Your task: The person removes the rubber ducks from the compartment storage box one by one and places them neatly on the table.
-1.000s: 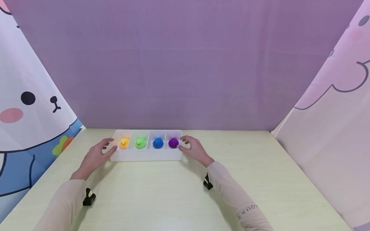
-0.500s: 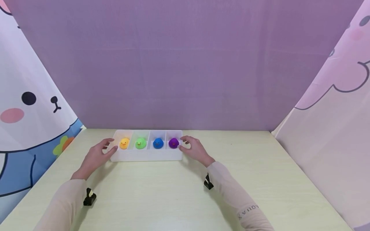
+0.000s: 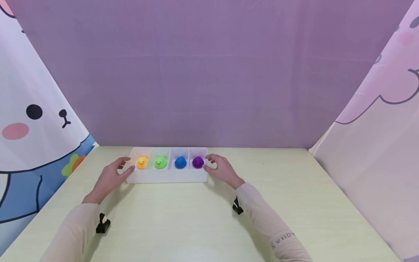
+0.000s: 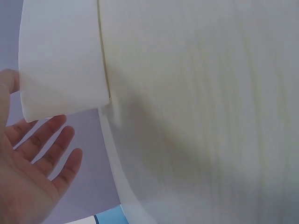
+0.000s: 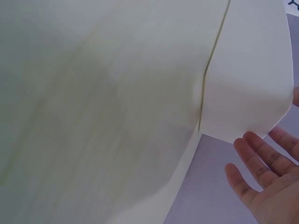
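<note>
Facing a purple backdrop [image 3: 203, 72] at 12 o'clock, we look down on a pale table [image 3: 170, 218]; the white tray [image 3: 167, 177] sits toward its 11 o'clock edge. We see the left hand [image 3: 110, 176] touching the tray's 9 o'clock end and the right hand [image 3: 223, 170] its 3 o'clock end, fingers loosely extended, thumbs apart from them. Running from 9 to 3 o'clock, each compartment holds one: yellow duck [image 3: 142, 163], green duck [image 3: 160, 162], blue duck [image 3: 180, 162], purple duck [image 3: 198, 162].
</note>
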The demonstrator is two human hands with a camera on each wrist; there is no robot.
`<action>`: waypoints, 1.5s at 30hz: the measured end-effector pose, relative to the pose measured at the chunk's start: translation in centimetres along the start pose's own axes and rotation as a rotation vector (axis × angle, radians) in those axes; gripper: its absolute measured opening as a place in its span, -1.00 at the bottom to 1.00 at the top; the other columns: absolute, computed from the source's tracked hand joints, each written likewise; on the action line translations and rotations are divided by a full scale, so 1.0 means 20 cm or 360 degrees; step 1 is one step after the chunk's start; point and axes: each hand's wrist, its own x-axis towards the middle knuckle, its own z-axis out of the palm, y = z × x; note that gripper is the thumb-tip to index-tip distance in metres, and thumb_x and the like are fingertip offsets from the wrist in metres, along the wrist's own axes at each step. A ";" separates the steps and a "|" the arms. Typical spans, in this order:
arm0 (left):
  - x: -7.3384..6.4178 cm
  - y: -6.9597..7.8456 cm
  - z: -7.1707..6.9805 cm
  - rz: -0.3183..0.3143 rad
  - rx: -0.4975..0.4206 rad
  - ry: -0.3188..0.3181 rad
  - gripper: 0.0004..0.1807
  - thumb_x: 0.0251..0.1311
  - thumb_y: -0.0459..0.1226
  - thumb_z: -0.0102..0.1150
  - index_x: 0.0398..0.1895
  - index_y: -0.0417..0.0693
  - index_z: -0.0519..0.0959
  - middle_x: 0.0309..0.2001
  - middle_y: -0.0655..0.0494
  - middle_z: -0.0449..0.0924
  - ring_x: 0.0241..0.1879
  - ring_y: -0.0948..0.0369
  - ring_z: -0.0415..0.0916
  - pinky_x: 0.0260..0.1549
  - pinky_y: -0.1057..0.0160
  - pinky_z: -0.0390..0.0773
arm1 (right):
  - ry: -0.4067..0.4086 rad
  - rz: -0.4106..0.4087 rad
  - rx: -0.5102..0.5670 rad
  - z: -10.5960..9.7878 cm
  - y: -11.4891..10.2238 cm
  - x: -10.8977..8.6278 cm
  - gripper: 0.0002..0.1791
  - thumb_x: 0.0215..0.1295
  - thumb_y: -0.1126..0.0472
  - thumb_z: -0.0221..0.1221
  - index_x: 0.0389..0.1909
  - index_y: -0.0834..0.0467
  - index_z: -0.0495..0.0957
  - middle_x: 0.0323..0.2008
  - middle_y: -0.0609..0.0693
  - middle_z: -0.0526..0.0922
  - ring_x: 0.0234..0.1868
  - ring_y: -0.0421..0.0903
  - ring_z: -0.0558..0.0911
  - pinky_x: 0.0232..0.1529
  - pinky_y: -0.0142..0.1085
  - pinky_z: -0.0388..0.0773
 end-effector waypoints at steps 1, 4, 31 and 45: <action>0.00 0.00 0.00 0.0000 0.0002 -0.0002 -0.34 0.24 0.09 -0.05 0.22 -0.21 0.26 0.08 -0.34 0.38 0.02 -0.20 0.35 -0.10 -0.14 0.46 | 0.0000 0.0002 -0.0010 0.00 0.00 0.00 -0.53 0.17 0.10 0.15 0.03 0.30 0.45 -0.02 0.23 0.57 -0.06 0.14 0.56 -0.05 -0.01 0.51; 0.00 0.02 0.00 -0.0008 0.0014 -0.0017 -0.32 0.22 0.11 -0.05 0.22 -0.20 0.26 0.06 -0.32 0.39 0.02 -0.19 0.35 -0.11 -0.13 0.46 | 0.0004 0.0005 -0.0047 -0.01 0.01 -0.01 -0.53 0.17 0.08 0.15 0.03 0.28 0.45 -0.03 0.21 0.57 -0.06 0.12 0.56 -0.06 -0.04 0.51; 0.00 0.10 0.09 0.0202 -0.0080 0.0030 -0.41 0.19 0.08 0.04 0.11 -0.18 0.38 -0.01 -0.26 0.49 -0.01 -0.16 0.44 -0.07 -0.15 0.45 | -0.0042 0.0081 0.0024 -0.15 0.11 -0.11 -0.54 0.18 0.12 0.18 0.05 0.29 0.44 -0.08 0.24 0.58 -0.03 0.20 0.52 -0.01 0.06 0.46; 0.01 0.18 0.15 0.0261 -0.0120 0.0018 -0.44 0.17 0.05 0.09 0.08 -0.16 0.41 -0.03 -0.23 0.51 -0.02 -0.14 0.44 -0.09 -0.13 0.47 | -0.0044 0.0084 0.0026 -0.23 0.16 -0.17 -0.54 0.18 0.13 0.17 0.06 0.27 0.43 -0.11 0.19 0.59 -0.05 0.18 0.54 -0.05 0.05 0.49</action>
